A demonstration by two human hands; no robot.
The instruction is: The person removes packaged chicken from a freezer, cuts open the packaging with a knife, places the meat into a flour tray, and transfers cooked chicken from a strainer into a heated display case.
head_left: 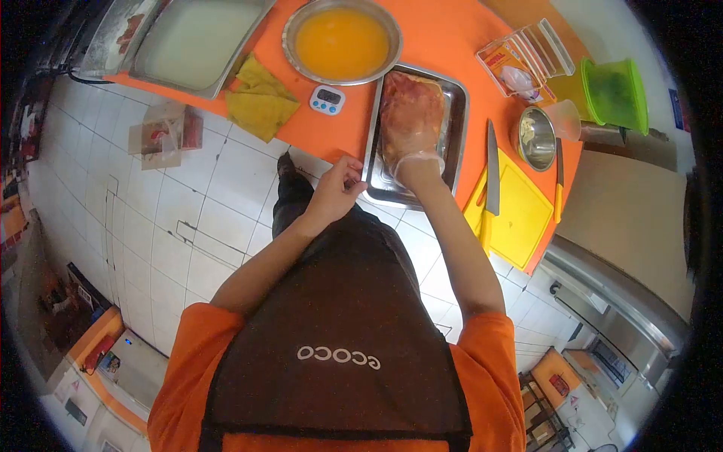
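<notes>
From my remote seat, I see the orange table (331, 137) running smooth and flat across the far side. At its far left stands a deep rectangular metal pan (245, 47) of cloudy, pale liquid; right of it, a round metal basin (395, 47) holds opaque orange liquid. Nearer the middle, a shiny steel tray (454, 124) with rounded corners reaches the near edge. Right of it lies a flat yellow cutting board (527, 207), a long knife (493, 173) across its left side. A crumpled yellow cloth (260, 102) drapes over the edge at left.

My right hand (414, 151), with a translucent cuff at the wrist, presses onto the meat; I cannot tell how its fingers stand. My left hand (339, 184) is loosely curled, holding nothing I can see, beside the tray's near-left corner.

The meat (410, 98) lies in the tray: a thick slab, reddish, wet-looking, yellowish along its right margin.
</notes>
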